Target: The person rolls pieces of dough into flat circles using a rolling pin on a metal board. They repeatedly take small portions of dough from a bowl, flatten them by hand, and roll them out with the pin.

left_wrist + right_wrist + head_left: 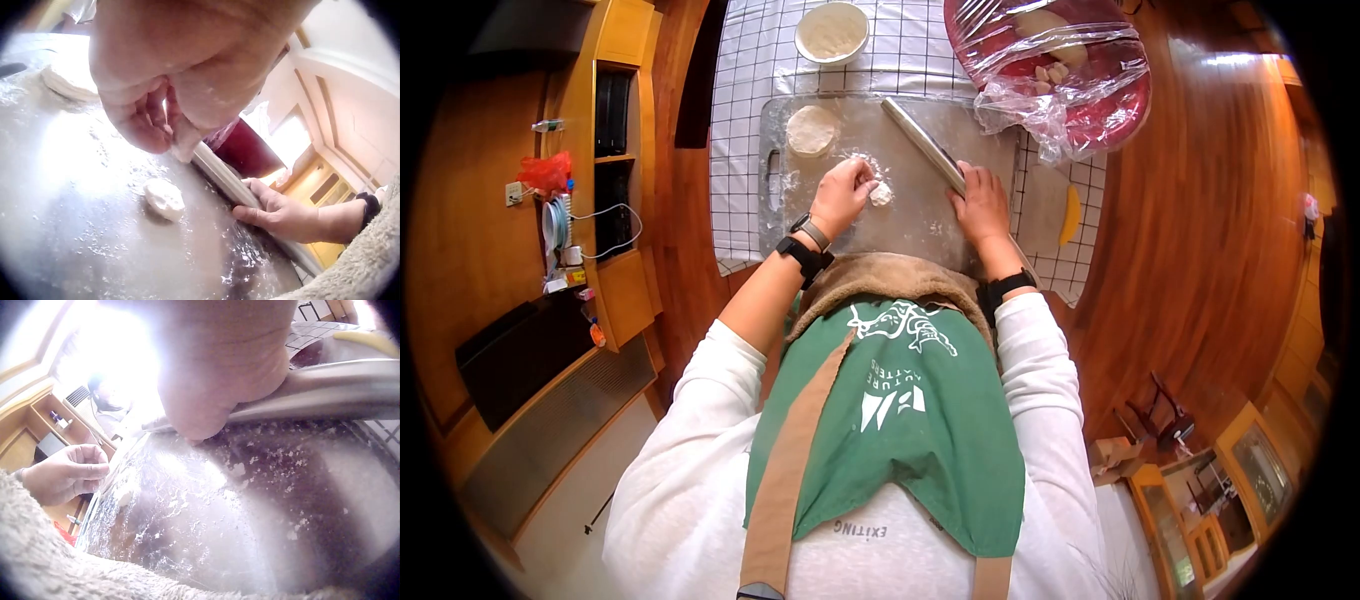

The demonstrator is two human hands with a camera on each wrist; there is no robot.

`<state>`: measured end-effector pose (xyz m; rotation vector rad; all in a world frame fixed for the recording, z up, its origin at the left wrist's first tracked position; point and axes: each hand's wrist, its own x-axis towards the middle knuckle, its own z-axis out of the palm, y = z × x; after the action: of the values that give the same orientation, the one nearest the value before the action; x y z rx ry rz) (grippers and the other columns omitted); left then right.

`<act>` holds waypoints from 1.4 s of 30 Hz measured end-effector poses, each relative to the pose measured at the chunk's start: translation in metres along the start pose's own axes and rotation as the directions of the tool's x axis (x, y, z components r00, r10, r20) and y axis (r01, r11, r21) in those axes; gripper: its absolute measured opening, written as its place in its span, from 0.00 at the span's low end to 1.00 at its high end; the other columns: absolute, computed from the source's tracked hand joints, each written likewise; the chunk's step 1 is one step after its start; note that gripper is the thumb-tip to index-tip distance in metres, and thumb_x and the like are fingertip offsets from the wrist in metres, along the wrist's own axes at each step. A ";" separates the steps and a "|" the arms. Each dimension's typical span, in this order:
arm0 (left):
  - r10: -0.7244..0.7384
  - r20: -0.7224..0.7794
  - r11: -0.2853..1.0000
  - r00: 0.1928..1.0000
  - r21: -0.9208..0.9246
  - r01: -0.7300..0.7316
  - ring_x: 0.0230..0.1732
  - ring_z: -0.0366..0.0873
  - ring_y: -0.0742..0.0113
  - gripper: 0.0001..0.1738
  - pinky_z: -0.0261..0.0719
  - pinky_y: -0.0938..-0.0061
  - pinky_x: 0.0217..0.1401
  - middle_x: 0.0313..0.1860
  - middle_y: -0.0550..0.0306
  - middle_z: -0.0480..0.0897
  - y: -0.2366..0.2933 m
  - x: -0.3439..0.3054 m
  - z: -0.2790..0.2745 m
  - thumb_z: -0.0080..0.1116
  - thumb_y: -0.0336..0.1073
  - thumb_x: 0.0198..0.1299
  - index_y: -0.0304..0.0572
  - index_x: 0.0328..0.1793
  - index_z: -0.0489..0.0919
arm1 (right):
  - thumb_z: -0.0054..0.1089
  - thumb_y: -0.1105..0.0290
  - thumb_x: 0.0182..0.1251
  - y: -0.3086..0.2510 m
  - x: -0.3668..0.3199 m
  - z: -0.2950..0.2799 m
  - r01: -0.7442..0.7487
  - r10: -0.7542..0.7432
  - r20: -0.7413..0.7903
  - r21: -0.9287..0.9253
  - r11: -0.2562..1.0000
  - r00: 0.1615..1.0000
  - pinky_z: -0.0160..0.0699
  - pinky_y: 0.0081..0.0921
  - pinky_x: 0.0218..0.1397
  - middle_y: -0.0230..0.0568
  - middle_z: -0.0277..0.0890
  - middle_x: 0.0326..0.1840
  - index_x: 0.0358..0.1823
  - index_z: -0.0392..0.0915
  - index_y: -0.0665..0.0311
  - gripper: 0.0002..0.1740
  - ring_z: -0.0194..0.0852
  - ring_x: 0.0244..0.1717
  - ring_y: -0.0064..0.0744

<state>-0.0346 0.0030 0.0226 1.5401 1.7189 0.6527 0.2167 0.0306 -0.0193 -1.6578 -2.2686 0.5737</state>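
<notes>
The left hand [843, 200] hovers over the board [890, 225], its fingers curled and thumb against the fingertips. Nothing can be made out in the left hand [181, 75] in the left wrist view. Just below lies a small white dough piece [164, 199], flat on the floured board and apart from the fingers; from above, this dough piece [881, 194] is beside the fingertips. The right hand [983, 208] grips the near end of a metal rolling pin [922, 143], which lies slanted on the board. A round flat dough disc [811, 131] rests at the board's far left.
Beyond the board stand a white bowl [832, 34] and a red basin [1128, 85] partly covered with clear plastic film. Right of the board, a yellow curved object [1070, 215] lies on the checked cloth [743, 215]. Loose flour is scattered over the board.
</notes>
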 end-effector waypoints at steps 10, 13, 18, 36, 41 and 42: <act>0.002 0.158 0.992 0.987 0.126 -0.023 0.35 0.80 0.51 0.08 0.78 0.63 0.40 0.30 0.47 0.81 0.011 0.006 0.016 0.67 0.30 0.48 0.38 0.31 0.79 | 0.64 0.61 0.58 0.002 0.000 0.003 0.003 -0.003 0.010 0.001 1.000 1.000 0.68 0.39 0.58 0.38 0.70 0.50 0.62 0.68 0.51 0.29 0.67 0.55 0.44; -0.034 0.231 0.979 0.972 0.202 -0.013 0.34 0.81 0.51 0.09 0.79 0.64 0.39 0.29 0.46 0.82 0.002 0.014 0.021 0.69 0.32 0.47 0.38 0.30 0.80 | 0.64 0.61 0.58 0.003 0.002 0.002 0.015 -0.014 0.019 -0.013 1.000 1.000 0.68 0.39 0.59 0.38 0.70 0.51 0.62 0.68 0.51 0.29 0.66 0.56 0.44; -0.111 0.185 0.988 0.976 0.126 0.089 0.31 0.82 0.52 0.09 0.79 0.66 0.37 0.28 0.46 0.83 -0.001 0.022 0.013 0.70 0.34 0.47 0.38 0.30 0.81 | 0.64 0.61 0.59 0.002 0.000 0.001 -0.012 0.012 0.029 -0.005 1.000 0.999 0.68 0.39 0.59 0.38 0.69 0.52 0.63 0.68 0.52 0.29 0.66 0.57 0.44; -0.082 0.215 0.969 0.973 0.244 0.028 0.29 0.82 0.55 0.10 0.78 0.67 0.34 0.25 0.47 0.82 -0.007 0.024 0.037 0.71 0.35 0.47 0.37 0.29 0.82 | 0.64 0.60 0.59 0.000 -0.001 0.000 -0.019 0.019 0.042 -0.022 1.000 0.999 0.68 0.38 0.59 0.37 0.69 0.52 0.62 0.69 0.51 0.28 0.66 0.56 0.43; -0.170 0.302 0.979 0.938 0.158 0.127 0.35 0.82 0.48 0.09 0.79 0.63 0.41 0.29 0.44 0.83 0.007 0.023 0.022 0.70 0.36 0.48 0.38 0.30 0.83 | 0.64 0.60 0.59 0.002 0.001 0.002 -0.024 0.026 0.043 -0.030 0.999 0.999 0.67 0.38 0.60 0.37 0.69 0.52 0.62 0.69 0.51 0.28 0.66 0.56 0.43; -0.165 0.270 0.976 0.948 0.185 0.117 0.35 0.82 0.49 0.10 0.79 0.63 0.40 0.29 0.45 0.83 0.002 0.015 0.024 0.71 0.36 0.47 0.38 0.30 0.83 | 0.64 0.60 0.59 0.002 0.000 0.002 -0.020 0.021 0.041 -0.024 1.000 0.999 0.68 0.38 0.59 0.37 0.69 0.52 0.62 0.68 0.51 0.28 0.66 0.56 0.43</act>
<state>-0.0150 0.0152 0.0066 1.5208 1.6753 0.2049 0.2173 0.0306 -0.0219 -1.6973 -2.2984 0.5942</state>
